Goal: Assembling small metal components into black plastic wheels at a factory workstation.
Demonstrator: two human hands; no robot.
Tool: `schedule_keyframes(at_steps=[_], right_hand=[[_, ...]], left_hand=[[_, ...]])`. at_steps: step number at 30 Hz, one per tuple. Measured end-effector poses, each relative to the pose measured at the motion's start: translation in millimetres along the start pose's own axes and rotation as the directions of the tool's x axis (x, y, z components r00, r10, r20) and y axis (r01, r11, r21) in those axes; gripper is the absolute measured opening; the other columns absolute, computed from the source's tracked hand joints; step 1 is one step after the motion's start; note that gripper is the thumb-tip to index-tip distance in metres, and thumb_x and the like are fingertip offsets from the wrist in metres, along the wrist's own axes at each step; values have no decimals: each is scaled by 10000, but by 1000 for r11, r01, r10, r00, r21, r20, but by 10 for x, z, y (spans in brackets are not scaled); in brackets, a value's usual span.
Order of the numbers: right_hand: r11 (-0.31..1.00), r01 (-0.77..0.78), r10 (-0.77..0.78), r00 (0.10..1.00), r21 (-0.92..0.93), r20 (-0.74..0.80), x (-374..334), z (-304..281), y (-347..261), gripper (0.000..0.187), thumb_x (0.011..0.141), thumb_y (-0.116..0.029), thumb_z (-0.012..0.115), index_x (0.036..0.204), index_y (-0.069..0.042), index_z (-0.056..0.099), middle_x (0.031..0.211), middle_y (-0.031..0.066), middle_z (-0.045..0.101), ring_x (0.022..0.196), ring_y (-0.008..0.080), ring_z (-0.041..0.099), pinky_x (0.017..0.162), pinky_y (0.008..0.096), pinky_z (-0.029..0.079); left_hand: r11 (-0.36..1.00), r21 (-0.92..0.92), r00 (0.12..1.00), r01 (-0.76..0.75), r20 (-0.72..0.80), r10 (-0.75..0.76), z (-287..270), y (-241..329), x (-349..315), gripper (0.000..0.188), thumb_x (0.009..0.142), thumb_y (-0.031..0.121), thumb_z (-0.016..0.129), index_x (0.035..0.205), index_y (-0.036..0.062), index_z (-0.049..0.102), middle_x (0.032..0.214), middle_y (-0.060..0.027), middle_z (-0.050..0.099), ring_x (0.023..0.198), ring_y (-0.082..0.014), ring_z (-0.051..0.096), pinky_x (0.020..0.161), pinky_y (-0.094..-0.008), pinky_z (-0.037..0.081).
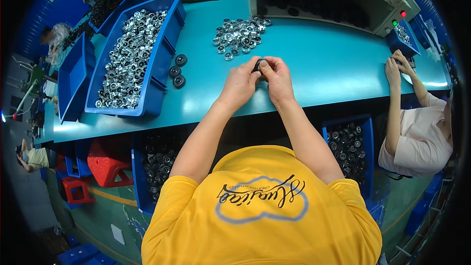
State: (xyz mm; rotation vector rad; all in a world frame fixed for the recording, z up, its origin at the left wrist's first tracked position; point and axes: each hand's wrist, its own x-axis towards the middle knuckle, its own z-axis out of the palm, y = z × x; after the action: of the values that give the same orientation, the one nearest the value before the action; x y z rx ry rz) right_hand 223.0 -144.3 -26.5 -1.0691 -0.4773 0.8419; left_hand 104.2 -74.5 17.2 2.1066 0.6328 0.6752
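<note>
Currently, one black wheel (257,65) is pinched by curled left fingers (251,63) and right fingers (267,70); if squeezed unevenly, it could be flicked among silver hubs (239,36) beyond.

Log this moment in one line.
left hand: holds black part | right hand: same part | beyond: silvery parts pile | left: three black wheels

Have hub bin (156,98) on bench (324,64), L, w/ 3 wheels (174,71) on its R. Have hub pile (239,35) beyond L hand (239,84) & R hand (279,82).

Factory workshop: bins (158,91) of parts (131,54)
</note>
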Motion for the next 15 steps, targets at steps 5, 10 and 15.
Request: schedule_keyframes(at_steps=[5,10,15], right_hand=[[993,25,-22,999,-114,26,-6,19,-11,248,963,-121,699,1139,14,587,1026,68,655,916,132,621,806,277,538],[994,13,-11,1000,-109,18,-1,58,0,238,960,-115,701,1123,15,587,1017,69,660,898,133,630,769,272,543],[999,12,-13,999,-37,-38,73,105,22,230,952,-108,708,1113,15,600,1001,69,667,897,132,638,768,267,546]], left_hand=[[988,147,996,-51,-62,61,21,10,-34,298,880,50,677,1171,50,613,895,-175,720,786,-359,711,669,-430,547],[944,302,957,-134,-207,202,191,-60,-47,314,828,43,698,1135,58,631,848,-161,710,802,-362,701,678,-457,544],[918,385,937,-97,-276,214,295,-126,19,310,825,41,687,1131,64,646,830,-157,710,798,-356,702,679,-445,549]])
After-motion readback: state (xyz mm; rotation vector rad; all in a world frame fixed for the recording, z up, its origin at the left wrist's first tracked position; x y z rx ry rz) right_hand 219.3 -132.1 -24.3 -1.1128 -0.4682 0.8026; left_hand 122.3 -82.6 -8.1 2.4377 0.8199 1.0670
